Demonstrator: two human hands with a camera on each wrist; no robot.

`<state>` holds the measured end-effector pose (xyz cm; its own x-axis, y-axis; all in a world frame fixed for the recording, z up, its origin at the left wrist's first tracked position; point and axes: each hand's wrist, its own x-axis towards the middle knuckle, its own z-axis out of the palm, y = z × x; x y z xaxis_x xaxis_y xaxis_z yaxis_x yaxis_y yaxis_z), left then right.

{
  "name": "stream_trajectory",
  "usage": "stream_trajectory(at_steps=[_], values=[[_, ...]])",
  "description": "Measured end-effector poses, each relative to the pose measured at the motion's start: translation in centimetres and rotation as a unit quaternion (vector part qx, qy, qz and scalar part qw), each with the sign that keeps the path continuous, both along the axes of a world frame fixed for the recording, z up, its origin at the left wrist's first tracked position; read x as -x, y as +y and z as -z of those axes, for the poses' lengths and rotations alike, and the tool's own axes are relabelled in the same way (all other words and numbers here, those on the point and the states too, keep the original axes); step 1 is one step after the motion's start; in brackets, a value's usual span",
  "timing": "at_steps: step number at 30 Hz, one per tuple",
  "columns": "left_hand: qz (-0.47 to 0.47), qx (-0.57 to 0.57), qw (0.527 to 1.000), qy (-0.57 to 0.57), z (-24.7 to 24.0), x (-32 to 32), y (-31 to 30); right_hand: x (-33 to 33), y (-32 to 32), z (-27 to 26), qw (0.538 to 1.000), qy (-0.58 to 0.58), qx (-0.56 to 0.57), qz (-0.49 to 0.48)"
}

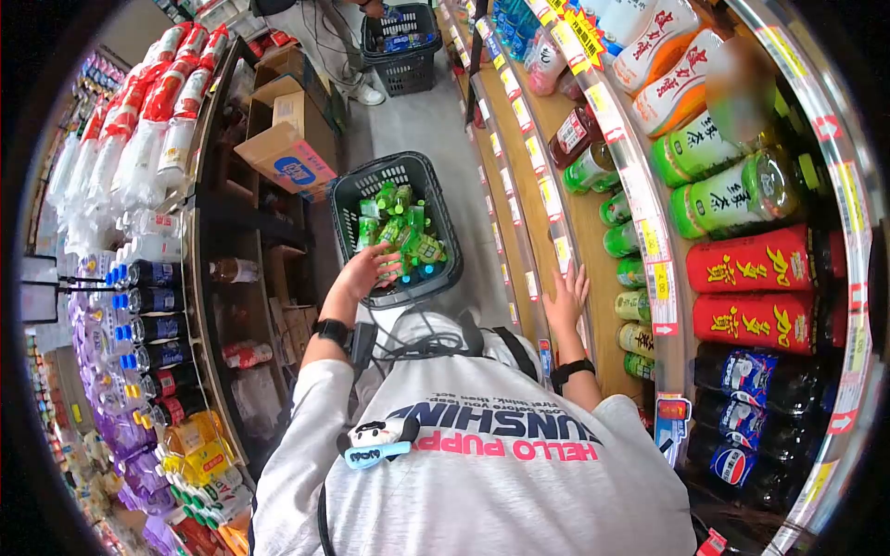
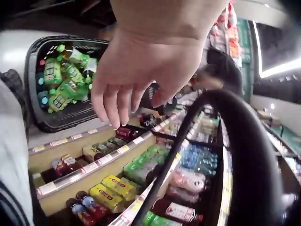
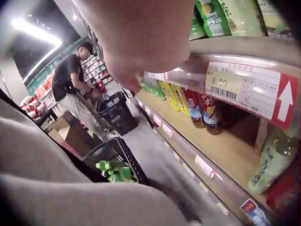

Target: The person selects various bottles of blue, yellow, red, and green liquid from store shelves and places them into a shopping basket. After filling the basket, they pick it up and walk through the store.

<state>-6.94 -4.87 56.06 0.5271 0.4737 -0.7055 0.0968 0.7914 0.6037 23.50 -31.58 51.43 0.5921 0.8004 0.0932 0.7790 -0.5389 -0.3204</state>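
My left hand [image 1: 369, 271] hangs over the near part of a black shopping basket [image 1: 439, 283] on the floor. Several green-labelled drink bottles [image 1: 399, 222] lie heaped inside, some with blue caps. In the left wrist view, the loosely bent fingers of that hand [image 2: 146, 66] hold nothing. Over on the right, my right hand [image 1: 564, 301] rests at the edge of the lower shelf [image 1: 593, 361], fingers spread, beside a row of lying bottles [image 1: 634, 271]. The right wrist view shows mostly the back of this hand [image 3: 141, 42] at the price-tag rail, its fingers largely hidden.
Large bottles and red drink bottles [image 1: 751, 261] fill the upper right shelf. A rack of drinks [image 1: 158, 301] and an open cardboard box [image 1: 292, 139] line the left side. Ahead in the aisle, a person [image 3: 73, 80] stands by a second black basket [image 1: 408, 79].
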Motion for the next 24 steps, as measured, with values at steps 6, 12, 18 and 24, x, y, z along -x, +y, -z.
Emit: stream_trajectory(at_steps=[6, 12, 18, 24], values=[[-0.112, 0.144, 0.982, -0.043, 9.4, 2.8, 1.5, -0.1, -0.7, -0.6, 0.999, -0.017, 0.04, -0.027], [-0.126, 0.0, 0.987, 0.097, 8.1, -2.0, 0.7, -0.9, -0.3, -0.4, 0.998, 0.007, -0.061, -0.022], [0.085, -0.041, 0.994, 0.062, 11.8, -3.9, -1.4, -0.2, -1.2, -1.6, 0.999, 0.008, -0.03, -0.032], [0.067, -0.031, 0.996, 0.05, 12.0, -4.2, -1.3, -1.2, -1.6, 1.2, 0.999, -0.012, -0.003, -0.046]])
